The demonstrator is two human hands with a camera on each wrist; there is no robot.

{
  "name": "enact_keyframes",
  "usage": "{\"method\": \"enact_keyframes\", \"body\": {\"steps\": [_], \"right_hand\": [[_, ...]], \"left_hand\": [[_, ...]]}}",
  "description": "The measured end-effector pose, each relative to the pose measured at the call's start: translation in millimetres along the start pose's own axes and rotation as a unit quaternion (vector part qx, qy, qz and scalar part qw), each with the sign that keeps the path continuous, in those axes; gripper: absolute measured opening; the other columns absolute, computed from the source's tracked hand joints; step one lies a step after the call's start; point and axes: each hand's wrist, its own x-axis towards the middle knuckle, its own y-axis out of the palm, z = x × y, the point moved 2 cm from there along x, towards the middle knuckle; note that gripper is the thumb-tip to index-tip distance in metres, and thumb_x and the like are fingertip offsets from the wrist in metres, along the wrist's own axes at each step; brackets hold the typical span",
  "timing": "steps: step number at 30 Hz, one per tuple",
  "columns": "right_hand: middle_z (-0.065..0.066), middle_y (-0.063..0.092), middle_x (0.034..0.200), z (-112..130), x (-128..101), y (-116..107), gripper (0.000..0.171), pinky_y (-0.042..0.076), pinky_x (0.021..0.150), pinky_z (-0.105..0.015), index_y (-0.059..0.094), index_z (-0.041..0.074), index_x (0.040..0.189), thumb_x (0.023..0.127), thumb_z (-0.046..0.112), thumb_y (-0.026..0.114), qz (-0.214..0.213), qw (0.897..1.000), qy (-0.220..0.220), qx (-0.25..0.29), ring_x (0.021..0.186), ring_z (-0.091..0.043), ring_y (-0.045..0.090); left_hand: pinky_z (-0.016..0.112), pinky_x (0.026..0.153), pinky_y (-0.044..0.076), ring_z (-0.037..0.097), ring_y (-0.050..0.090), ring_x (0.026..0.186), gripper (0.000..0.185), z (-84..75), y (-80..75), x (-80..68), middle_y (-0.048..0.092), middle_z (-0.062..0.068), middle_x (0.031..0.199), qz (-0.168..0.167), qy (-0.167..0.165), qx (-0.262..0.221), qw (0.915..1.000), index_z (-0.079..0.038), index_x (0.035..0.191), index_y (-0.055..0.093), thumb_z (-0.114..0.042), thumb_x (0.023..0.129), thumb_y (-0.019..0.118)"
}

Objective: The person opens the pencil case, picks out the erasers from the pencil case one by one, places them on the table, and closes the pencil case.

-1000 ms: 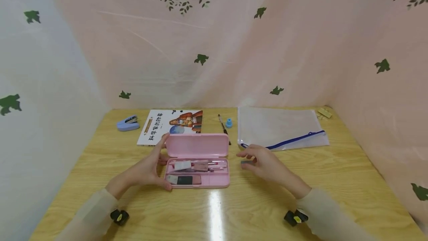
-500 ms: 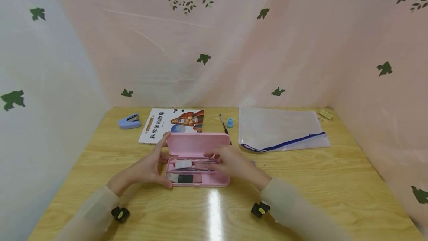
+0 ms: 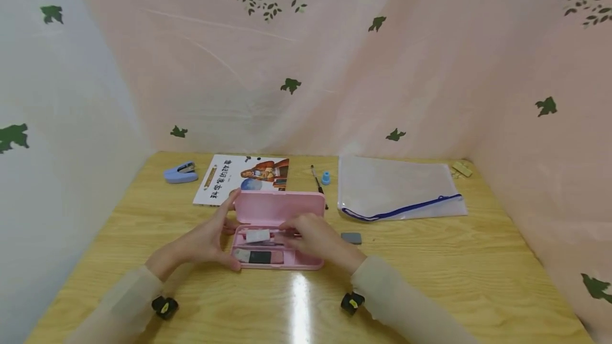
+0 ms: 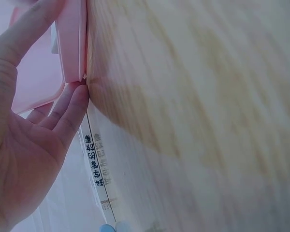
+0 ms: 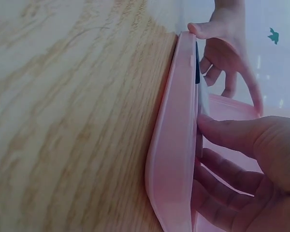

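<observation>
A pink pencil case (image 3: 282,267) stands with its lid (image 3: 279,207) raised. My left hand (image 3: 207,240) holds its left end, thumb at the front corner and forefinger up at the lid. My right hand (image 3: 311,235) reaches into the right part of the rear compartment. Its thumb and fingers pinch a dull-pink block, probably an eraser (image 5: 199,145), mostly hidden in the head view. A white eraser (image 3: 258,235) lies beside those fingertips, over some pens. Along the front compartment sit a whitish block (image 3: 242,256), a black block (image 3: 260,257) and a pink block (image 3: 277,257).
A grey eraser (image 3: 351,238) lies on the table just right of the case. Behind are a blue stapler (image 3: 180,173), a booklet (image 3: 215,179), a black pen (image 3: 319,187), a small blue bottle-shaped item (image 3: 325,177), a clear zip pouch (image 3: 397,185) and yellowish clips (image 3: 461,169).
My right hand has left the grey eraser on the table and moved left into the case, over the dull-pink block. My left hand has kept its hold on the case.
</observation>
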Motion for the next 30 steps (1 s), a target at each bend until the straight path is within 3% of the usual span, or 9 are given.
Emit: {"method": "enact_keyframes", "body": {"steps": [9, 20, 30], "right_hand": [[0.004, 0.075, 0.111, -0.8, -2.0, 0.6, 0.025, 0.055, 0.091, -0.022, 0.077, 0.012, 0.119, 0.094, 0.015, 0.075, 0.017, 1.0, 0.009, 0.009, 0.101, -0.006, 0.068], [0.002, 0.076, 0.108, -2.4, -1.1, 0.6, 0.023, 0.055, 0.085, -0.018, 0.077, 0.012, 0.117, 0.095, 0.015, 0.074, 0.017, 1.0, 0.003, 0.0, 0.094, -0.003, 0.069], [0.001, 0.076, 0.104, -2.5, -2.7, -1.4, 0.02, 0.052, 0.066, -0.012, 0.078, 0.009, 0.113, 0.094, 0.015, 0.074, 0.003, 1.0, -0.015, 0.018, 0.072, 0.004, 0.06]], "left_hand": [[0.046, 0.105, 0.05, 0.023, 0.062, 0.117, 0.151, -1.1, 0.6, -0.2, 0.023, 0.018, 0.158, 0.001, -0.009, 0.003, 1.0, -0.042, 0.159, -0.016, -0.038, 0.062, 0.099], [0.041, 0.102, 0.052, 0.021, 0.062, 0.115, 0.15, 0.0, 0.4, 3.0, 0.025, 0.017, 0.157, 0.001, 0.001, 0.005, 1.0, -0.04, 0.159, -0.016, -0.037, 0.062, 0.099], [0.04, 0.102, 0.053, 0.021, 0.062, 0.114, 0.15, 0.5, 0.3, 2.0, 0.026, 0.017, 0.156, -0.003, -0.001, 0.013, 0.9999, -0.04, 0.16, -0.015, -0.037, 0.062, 0.099]]}}
